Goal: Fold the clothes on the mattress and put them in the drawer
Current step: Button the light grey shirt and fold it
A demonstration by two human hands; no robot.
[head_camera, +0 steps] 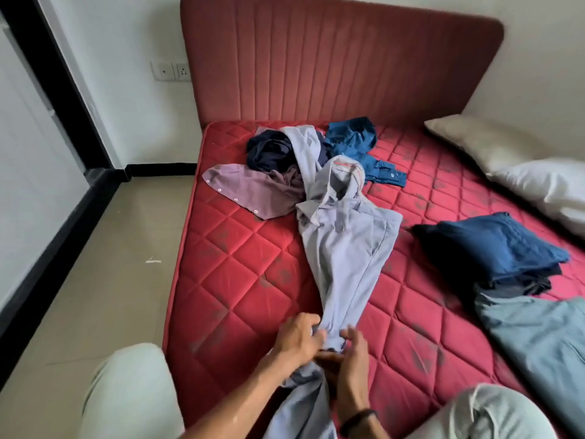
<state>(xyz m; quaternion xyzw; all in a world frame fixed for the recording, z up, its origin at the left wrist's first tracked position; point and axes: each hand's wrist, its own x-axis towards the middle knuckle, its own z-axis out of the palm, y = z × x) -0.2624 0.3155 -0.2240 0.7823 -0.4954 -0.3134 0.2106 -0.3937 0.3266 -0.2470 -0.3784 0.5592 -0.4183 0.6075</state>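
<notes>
Light grey-blue trousers (345,248) lie stretched along the red quilted mattress (240,267), waistband toward the headboard. My left hand (297,339) grips the near part of the legs from the left. On the right side of the same bunched fabric, my right hand (351,356) holds it with curled fingers. Behind the trousers lies a heap of unfolded clothes: a mauve shirt (250,188), a dark navy garment (269,152) and a blue shirt (351,141). A folded navy stack (493,245) sits at the right. No drawer is in view.
A pale teal garment (538,334) lies spread at the near right. Two pillows (519,163) rest at the far right. The red padded headboard (332,64) stands behind. Bare floor (104,264) runs along the left of the mattress. My knees frame the bottom of the view.
</notes>
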